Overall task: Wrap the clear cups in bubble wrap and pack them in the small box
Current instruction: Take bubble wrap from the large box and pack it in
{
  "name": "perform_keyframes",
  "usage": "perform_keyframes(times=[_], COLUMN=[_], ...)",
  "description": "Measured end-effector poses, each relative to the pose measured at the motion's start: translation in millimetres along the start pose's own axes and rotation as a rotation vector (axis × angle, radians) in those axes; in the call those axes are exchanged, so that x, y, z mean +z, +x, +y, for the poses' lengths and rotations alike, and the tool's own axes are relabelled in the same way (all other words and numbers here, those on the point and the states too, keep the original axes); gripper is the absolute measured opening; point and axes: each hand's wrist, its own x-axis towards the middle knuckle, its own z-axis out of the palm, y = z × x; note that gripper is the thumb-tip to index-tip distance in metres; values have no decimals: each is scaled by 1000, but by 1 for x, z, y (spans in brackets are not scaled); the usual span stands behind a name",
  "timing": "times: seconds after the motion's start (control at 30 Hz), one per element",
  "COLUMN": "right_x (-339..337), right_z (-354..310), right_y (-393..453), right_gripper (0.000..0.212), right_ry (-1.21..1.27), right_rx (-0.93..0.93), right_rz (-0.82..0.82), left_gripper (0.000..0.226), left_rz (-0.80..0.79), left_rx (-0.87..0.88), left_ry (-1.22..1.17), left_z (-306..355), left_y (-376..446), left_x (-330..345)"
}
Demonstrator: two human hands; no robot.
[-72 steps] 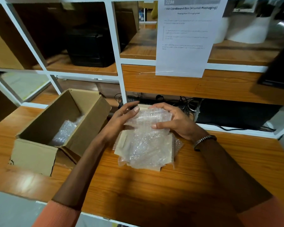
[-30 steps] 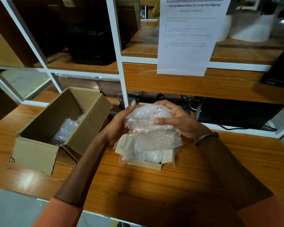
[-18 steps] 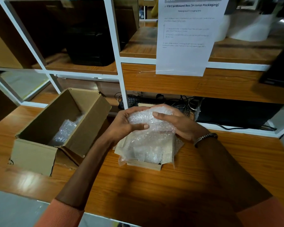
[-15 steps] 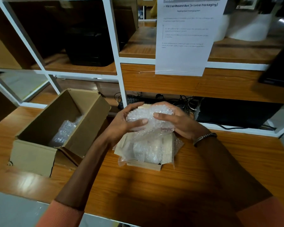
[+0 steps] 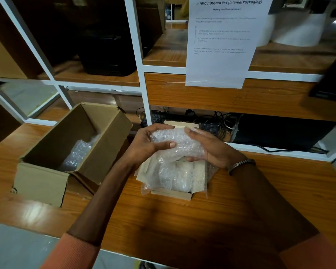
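A: Orange-brown wooden bench, white-framed shelving behind. Where's the cup?

B: Cup itself can't be seen; a clear bubble-wrap bundle is held w/ both hands above the small pale box, probably so the loose wrap can be tucked. Left hand is curled round it, thumb across the front; right hand is cupped on the far side.

A: Vs 0.5 s ago?

B: Bundle's been turned slightly; right fingers now lie flatter. Brown cardboard box to the left, wrapped bundle inside, unchanged.

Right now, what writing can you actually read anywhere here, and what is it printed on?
"Fill Cardboard Box (Internal Packaging)": heading of the white paper sheet hanging on the shelf frame.
Subheading and body paragraphs on that sheet: too small and blurred to read.
Open cardboard box, bubble wrap bundle: no print visible.
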Motion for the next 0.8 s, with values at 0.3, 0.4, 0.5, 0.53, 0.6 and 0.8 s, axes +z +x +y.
perform_keyframes(times=[0.3, 0.4, 0.5, 0.53, 0.6, 0.8], right_x=[-7, -1, 11, 16, 23, 15], right_z=[3, 3, 12, 18, 31, 59], right_y=[5, 9, 9, 9, 10, 14], right_gripper=[60, 109, 110, 95, 80, 70], right_ry=[-102, 52, 142, 145, 125, -376], right_rx=[-228, -142, -66, -36, 3, -43], right_rz=[-120, 43, 203, 206, 221, 497], left_gripper=[52, 40, 49, 52, 59, 60], left_rz=[-175, -112, 90, 131, 152, -3], left_rx=[-298, -191, -141, -140, -141, -217], left_ry=[57, -21, -99, -90, 11, 485], left_z=[-11, -22, -40, -49, -69, -122], left_y=[2, 3, 3, 1, -3, -5], left_x=[-13, -8, 5, 11, 16, -11])
